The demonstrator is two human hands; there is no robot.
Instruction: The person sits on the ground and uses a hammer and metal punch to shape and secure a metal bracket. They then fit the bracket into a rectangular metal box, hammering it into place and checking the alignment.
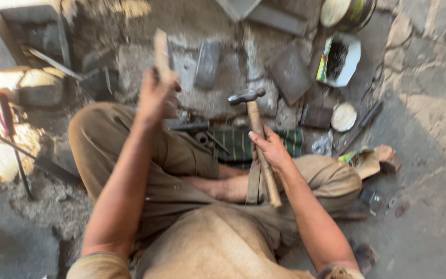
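Step, as judged: striking work, hammer ready. Right hand (272,150) clenched on hammer (258,134) handle mid-shaft, head up, above striped cloth (243,144). Left hand (156,95) gripping wooden stick (161,54), raised left of hammer, blurred. Next calls for steady piece, aimed blow.

Beyond the fingertips of the right hand (270,150), which gripped a hammer (258,135), a green striped cloth (243,144) lay mostly bare, while dark metal bits (202,135) crowded the ground to their left. Past the fingers of the raised left hand (156,95), closed on a wooden stick (161,54), flat stone blocks (207,64) and a slab (289,72) blocked the way. Between the two hands the air stood free above the crossed legs (181,170).
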